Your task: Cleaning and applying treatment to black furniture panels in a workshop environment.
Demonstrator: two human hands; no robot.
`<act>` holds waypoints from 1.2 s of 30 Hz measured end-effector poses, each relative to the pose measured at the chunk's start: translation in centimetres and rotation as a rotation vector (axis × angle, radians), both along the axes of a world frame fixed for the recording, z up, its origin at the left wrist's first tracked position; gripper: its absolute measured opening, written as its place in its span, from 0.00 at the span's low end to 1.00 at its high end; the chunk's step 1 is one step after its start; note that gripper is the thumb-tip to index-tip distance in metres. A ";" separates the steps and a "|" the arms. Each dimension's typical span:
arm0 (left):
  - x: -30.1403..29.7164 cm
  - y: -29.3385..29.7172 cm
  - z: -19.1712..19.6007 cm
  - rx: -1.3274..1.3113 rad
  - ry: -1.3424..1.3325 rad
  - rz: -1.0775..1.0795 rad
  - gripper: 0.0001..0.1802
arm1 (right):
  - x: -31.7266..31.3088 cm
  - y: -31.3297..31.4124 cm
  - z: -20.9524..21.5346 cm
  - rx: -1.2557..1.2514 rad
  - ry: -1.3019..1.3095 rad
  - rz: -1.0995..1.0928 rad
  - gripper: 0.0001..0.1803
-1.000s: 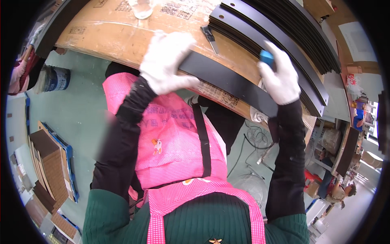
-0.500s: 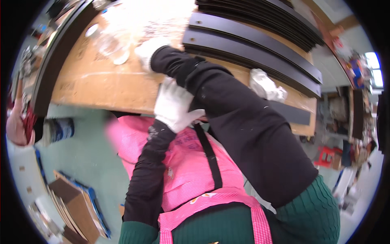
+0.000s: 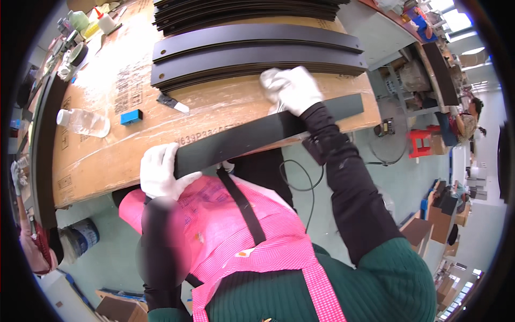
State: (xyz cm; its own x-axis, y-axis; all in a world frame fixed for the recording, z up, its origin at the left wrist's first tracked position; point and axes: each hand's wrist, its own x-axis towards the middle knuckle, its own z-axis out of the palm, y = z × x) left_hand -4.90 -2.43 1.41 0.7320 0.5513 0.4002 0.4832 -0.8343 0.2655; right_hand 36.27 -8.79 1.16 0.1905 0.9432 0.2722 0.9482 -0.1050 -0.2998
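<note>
A long, dark flat board [image 3: 236, 140] lies at a slant along the near edge of the table, its left end jutting over the edge. My left hand [image 3: 160, 173], in a white glove, grips that left end, with the thumb on the near side. Farther right, my right hand [image 3: 301, 94], also gloved in white, is closed on a crumpled white cloth [image 3: 272, 83] just beyond the board's far edge. Part of the board passes behind my right wrist. Whether the cloth touches the board I cannot tell.
Beyond the board are stacked dark boards [image 3: 257, 60], with another pile [image 3: 247, 16] farther back. To the left lie a clear bottle [image 3: 86, 122], a blue block [image 3: 131, 117] and a small black-and-white piece [image 3: 173, 103]. A cable [image 3: 313, 201] hangs below the table's edge.
The cloth lay on the table and is now in my right hand, which has moved right. My left hand has moved left and taken the board's end. My view has shifted.
</note>
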 end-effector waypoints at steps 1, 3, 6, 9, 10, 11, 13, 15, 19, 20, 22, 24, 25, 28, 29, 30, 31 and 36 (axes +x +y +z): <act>-0.8 -0.1 0.3 0.056 -0.006 0.006 0.45 | 0.2 0.4 1.8 0.359 -0.249 0.033 0.13; -0.5 0.2 0.3 -0.045 0.014 0.006 0.43 | 2.3 -2.0 5.1 0.610 0.125 -0.228 0.07; 0.9 0.9 -0.4 -0.126 0.059 -0.001 0.41 | 0.2 -5.0 15.6 0.649 0.135 -0.103 0.18; 3.2 0.8 -0.8 -0.063 0.049 0.040 0.40 | -3.7 -5.5 15.1 0.375 -0.094 0.053 0.21; 3.7 0.9 -0.8 -0.070 0.040 0.026 0.42 | -6.6 -5.7 13.7 0.258 0.174 0.144 0.19; 4.6 1.1 -0.5 -0.078 0.020 0.003 0.43 | -9.7 -5.3 12.0 0.140 0.429 0.226 0.18; 4.4 1.5 0.0 -0.168 0.023 -0.026 0.41 | -14.6 -2.9 7.1 0.344 -0.021 0.361 0.19; 1.9 2.2 -2.7 -0.158 -0.028 0.017 0.37 | -21.1 -0.7 3.3 -0.137 0.138 0.315 0.20; 1.1 3.4 -2.4 -0.255 0.046 -0.019 0.44 | -18.3 -1.3 2.7 0.003 0.116 0.222 0.20; 1.1 3.0 -1.6 -0.264 0.047 -0.018 0.44 | -15.6 -2.3 4.7 -0.238 0.177 0.228 0.20; 1.1 2.8 -1.0 -0.299 0.047 0.013 0.42 | -8.1 -4.0 2.1 0.137 0.080 0.051 0.16; 1.2 2.7 -1.0 -0.298 0.053 0.020 0.42 | 1.5 -6.8 -0.8 -0.182 0.138 -0.374 0.07; 1.4 2.7 -1.0 -0.297 0.056 0.016 0.42 | 6.5 -9.7 -1.6 0.013 -0.143 -0.407 0.10; 1.2 2.8 -1.2 -0.293 0.029 0.017 0.42 | 17.7 -14.8 -4.1 -0.012 -0.315 -0.744 0.14; 1.1 2.8 -1.4 -0.299 0.019 0.019 0.42 | 19.9 -15.5 -3.6 -0.111 -0.217 -0.822 0.16; 1.5 2.8 -1.7 -0.309 0.008 0.002 0.42 | 22.6 -16.6 -2.8 -0.251 -0.231 -0.979 0.18; 1.6 2.8 -1.9 -0.301 -0.001 -0.001 0.41 | 24.9 -17.5 -1.9 -0.388 -0.240 -1.126 0.20; 1.3 3.0 -1.3 -0.245 -0.026 -0.004 0.40 | 20.2 -15.4 2.9 -0.171 -0.434 -0.944 0.15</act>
State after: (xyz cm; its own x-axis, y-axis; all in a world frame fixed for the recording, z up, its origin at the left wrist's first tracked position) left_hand -3.65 0.54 0.09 0.7255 0.6315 0.2736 0.4706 -0.7453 0.4724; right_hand 56.47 -24.22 4.11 0.7857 0.4952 0.3708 0.4821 -0.8657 0.1346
